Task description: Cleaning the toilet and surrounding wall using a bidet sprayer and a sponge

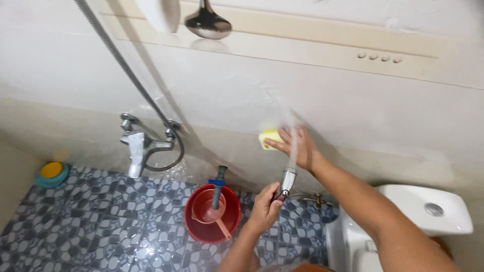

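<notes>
yellow sponge (269, 138) sits pressed flat on the pale wall tile near the middle of the frame, under the fingers of the right hand (300, 148), which lies spread over it rather than curled round it; the palm bears on the wall, so the grip is more a flat press than a clamp. lower down, just right of centre, the left hand (264, 206) is closed round the chrome hand sprayer (288, 180), nozzle up, and a thin jet of water runs from it up past the right hand onto the wall.

judging from this, the scrub-and-rinse of the wall is well in hand: sponge working 1 patch while the spray wets it. the next move, as i read it, calls for sliding the sponge along the tile with steady pressure and keeping the jet aimed just above it, not at the wrist.

below the hands, a red bucket (212, 214) stands on the pebble-patterned floor (101, 221) with a red dipper (209, 209) inside. a wall tap (141, 146) with a metal hose (126, 70) is at the left, a white toilet (428, 211) at the lower right, and a blue and yellow dish (52, 174) at the far left.
</notes>
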